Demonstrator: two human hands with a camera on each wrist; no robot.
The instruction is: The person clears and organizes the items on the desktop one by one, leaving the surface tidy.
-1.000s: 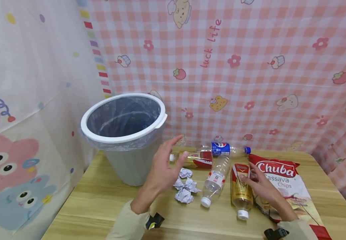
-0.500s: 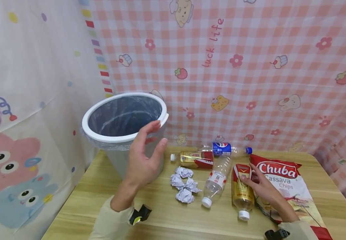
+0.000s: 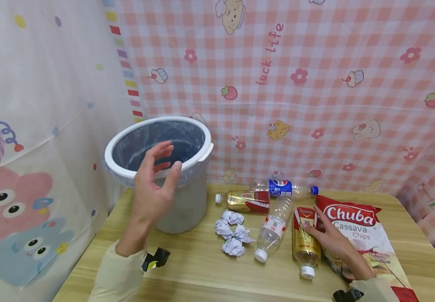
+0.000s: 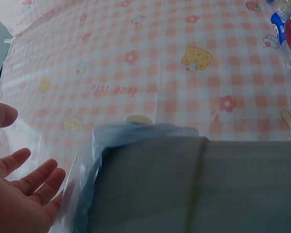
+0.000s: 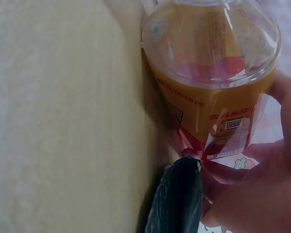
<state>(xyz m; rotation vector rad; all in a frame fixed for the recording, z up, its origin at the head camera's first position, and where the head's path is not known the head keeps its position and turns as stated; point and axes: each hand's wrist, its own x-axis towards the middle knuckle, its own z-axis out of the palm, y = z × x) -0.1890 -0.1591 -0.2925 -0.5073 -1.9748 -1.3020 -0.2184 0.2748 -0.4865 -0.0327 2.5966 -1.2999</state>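
Note:
My left hand (image 3: 169, 158) is raised in the air in front of the white-rimmed grey bin (image 3: 164, 119), fingers spread and holding nothing. In the left wrist view its fingers (image 4: 24, 194) hover beside the bin's wall (image 4: 199, 184) and its plastic liner. My right hand (image 3: 313, 222) rests with straight fingers on an amber bottle (image 3: 303, 243) with a red-gold label and white cap, which lies on the table. The right wrist view shows that bottle (image 5: 213, 63) close up against the hand (image 5: 262, 194).
On the wooden table (image 3: 187, 268) lie several crumpled paper balls (image 3: 232, 233), a clear bottle (image 3: 272, 228), a second amber bottle (image 3: 244, 200), a blue-labelled bottle (image 3: 283, 188) and a red Chuba chips bag (image 3: 361, 235). Patterned cloth walls stand behind and to the left.
My left hand has moved left and up, from above the paper balls to in front of the bin. The right hand stayed on the amber bottle.

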